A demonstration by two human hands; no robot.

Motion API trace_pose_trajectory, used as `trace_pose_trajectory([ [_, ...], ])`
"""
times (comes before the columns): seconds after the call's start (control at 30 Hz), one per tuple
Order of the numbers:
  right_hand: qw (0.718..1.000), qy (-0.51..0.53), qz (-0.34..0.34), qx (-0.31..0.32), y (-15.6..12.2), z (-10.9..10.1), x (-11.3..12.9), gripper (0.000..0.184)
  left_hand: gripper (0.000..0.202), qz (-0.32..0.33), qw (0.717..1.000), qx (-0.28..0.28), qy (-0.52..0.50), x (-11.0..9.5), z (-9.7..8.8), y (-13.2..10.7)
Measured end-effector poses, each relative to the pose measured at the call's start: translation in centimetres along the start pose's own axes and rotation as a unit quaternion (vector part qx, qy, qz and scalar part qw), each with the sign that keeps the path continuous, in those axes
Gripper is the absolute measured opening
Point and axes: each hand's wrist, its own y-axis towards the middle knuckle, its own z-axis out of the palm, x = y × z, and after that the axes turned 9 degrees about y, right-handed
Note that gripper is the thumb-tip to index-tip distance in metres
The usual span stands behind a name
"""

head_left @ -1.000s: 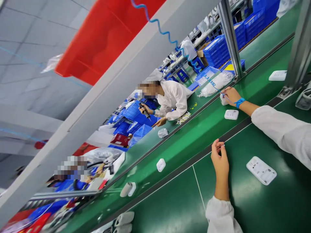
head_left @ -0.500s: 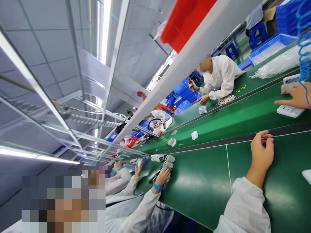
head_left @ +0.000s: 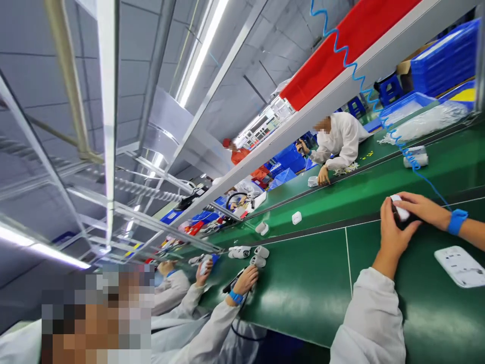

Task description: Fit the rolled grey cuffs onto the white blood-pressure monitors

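My left hand (head_left: 392,235) and my right hand (head_left: 426,208) meet above the near edge of the belt. Between them is a white plastic housing (head_left: 400,207), mostly covered by my fingers. The left fingers wrap it from the near side; the right fingers lie over its top and far side. Its underside looks dark, and details are hidden. Below my right forearm, a white plate with slots and holes (head_left: 460,266) lies flat on the green table. A blue wrist strap (head_left: 457,221) with a coiled cord is on my right wrist.
Pale parts (head_left: 416,156), a white square part (head_left: 296,218) and cup-like parts (head_left: 261,228) lie on the green belt (head_left: 341,194). A co-worker (head_left: 343,141) leans over the far side. At left, a co-worker's hand (head_left: 248,278) is near grey-white parts (head_left: 258,256). A blue coiled cord (head_left: 356,76) hangs overhead.
My right hand has moved from white parts on the belt to my left hand, and both now hold a white housing. The view has shifted, showing more of the plate on the table.
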Motion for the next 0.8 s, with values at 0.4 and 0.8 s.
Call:
trace_pose_trajectory([
  [0.4,0.994,0.091,0.032,-0.044,-8.4,0.7,1.6,0.057,0.073,0.155,0.975,0.105,0.12,-0.3,-0.5,-0.5],
  [0.8,0.823,-0.287,-0.199,-0.448,-23.8,-9.7,8.2,0.024,0.063,0.03,0.989,0.07,0.123,0.1,-0.9,0.3],
])
